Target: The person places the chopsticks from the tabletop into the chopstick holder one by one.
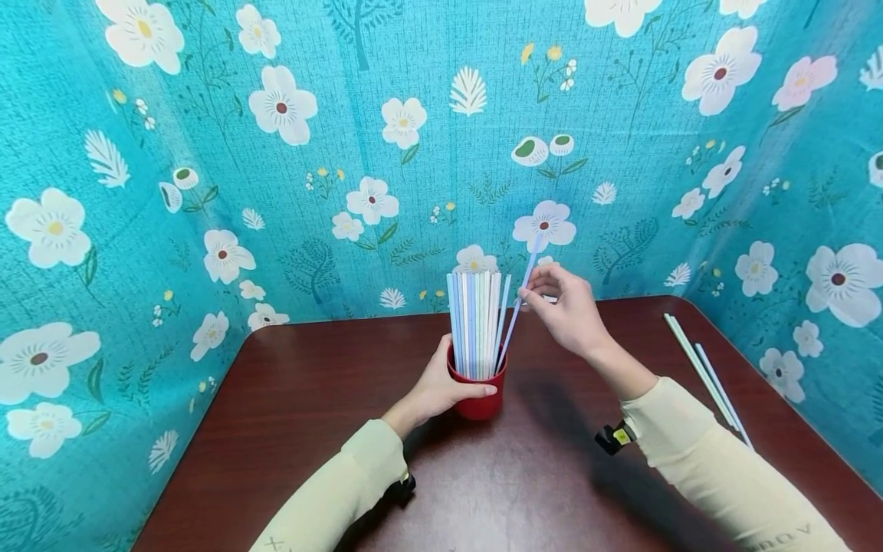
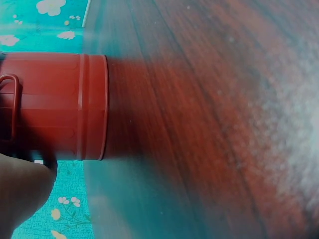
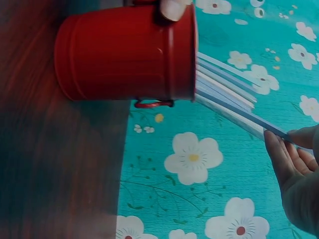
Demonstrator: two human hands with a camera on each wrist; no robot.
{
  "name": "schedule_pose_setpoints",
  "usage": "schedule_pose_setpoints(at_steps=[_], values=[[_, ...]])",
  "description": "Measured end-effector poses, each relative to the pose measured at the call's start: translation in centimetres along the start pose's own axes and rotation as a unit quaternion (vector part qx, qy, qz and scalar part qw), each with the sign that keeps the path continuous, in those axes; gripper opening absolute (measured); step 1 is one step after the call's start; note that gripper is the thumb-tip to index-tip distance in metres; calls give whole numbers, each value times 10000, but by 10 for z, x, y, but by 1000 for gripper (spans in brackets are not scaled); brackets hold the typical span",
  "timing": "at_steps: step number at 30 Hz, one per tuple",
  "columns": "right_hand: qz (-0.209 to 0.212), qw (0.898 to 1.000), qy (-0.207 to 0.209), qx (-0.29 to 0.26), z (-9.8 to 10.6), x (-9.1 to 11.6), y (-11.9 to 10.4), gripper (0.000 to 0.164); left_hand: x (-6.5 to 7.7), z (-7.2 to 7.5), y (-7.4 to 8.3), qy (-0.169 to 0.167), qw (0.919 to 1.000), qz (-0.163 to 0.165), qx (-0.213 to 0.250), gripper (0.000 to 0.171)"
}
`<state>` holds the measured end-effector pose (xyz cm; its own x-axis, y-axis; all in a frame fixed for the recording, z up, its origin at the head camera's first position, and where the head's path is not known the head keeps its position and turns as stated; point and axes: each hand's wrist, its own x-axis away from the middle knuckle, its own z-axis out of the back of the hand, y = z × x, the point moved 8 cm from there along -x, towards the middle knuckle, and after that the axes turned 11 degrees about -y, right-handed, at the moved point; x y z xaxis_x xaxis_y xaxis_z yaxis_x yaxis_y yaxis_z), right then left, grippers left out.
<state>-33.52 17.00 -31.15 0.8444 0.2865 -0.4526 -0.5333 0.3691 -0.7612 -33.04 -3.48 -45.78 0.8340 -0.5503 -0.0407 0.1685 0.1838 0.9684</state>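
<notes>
A red metal bucket (image 1: pixel 477 406) stands on the table, holding a bundle of straws (image 1: pixel 472 322) in blue, white and pale green. My left hand (image 1: pixel 444 381) grips the bucket round its left side, the thumb lying across its front. Above and right of the rim, my right hand (image 1: pixel 564 307) pinches one bluish-purple straw (image 1: pixel 519 301) between thumb and fingers. That straw leans right, its lower end inside the bucket and hidden by the wall. In the right wrist view the pinched straw (image 3: pixel 244 115) slants out past the rim, and a small handle (image 3: pixel 154 104) shows on the bucket's side.
Several loose straws (image 1: pixel 700 368), pale green and bluish, lie on the right part of the dark wooden table (image 1: pixel 297 406). A teal flowered cloth (image 1: pixel 428 176) hangs behind the table and along both sides.
</notes>
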Motion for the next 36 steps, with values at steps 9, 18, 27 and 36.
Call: schedule_pose_setpoints(at_steps=[9, 18, 27, 36], values=[[-300, 9984, -335, 351, -20, 0, 12, 14, -1, 0, 0, -37, 10000, -37, 3, 94], [-440, 9964, -552, 461, -34, 1, 21, 14, -2, -1, 0, -89, 9999, -81, 10, 92], [-532, 9946, -697, 555, -44, 2, 26, 17, -3, -1, 1, -132, 9998, -107, 63, 93], [-518, 9911, -807, 921, -55, 5, 33, 18, -2, 1, 0, -94, 9999, -74, 35, 94]])
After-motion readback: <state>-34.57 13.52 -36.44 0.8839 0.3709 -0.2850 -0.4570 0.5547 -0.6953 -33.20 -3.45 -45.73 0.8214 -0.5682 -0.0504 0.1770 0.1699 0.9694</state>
